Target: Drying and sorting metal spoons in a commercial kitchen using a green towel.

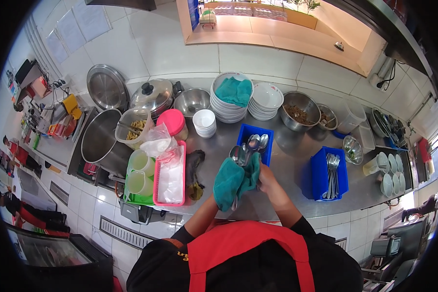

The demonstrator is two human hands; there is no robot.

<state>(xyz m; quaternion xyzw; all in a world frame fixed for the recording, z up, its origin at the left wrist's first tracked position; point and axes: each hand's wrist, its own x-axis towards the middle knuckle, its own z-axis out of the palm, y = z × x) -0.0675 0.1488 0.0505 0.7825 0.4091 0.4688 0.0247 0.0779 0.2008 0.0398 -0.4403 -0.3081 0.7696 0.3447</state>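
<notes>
A teal cloth is wrapped around a bundle of metal spoons, bowls of the spoons pointing away from me. My left hand lies hidden beneath the cloth, with only the forearm showing; it grips the bundle through the fabric. On the other side, my right hand pinches the cloth's right part against the spoons, its fingers partly covered. Just beyond the bundle stands a blue plastic bin with more spoons in it.
To the right, another blue bin holds forks. Stacked white bowls bear a second teal cloth. A pink basket and a dark crumpled cloth lie left on the steel counter. Steel food bowls stand behind.
</notes>
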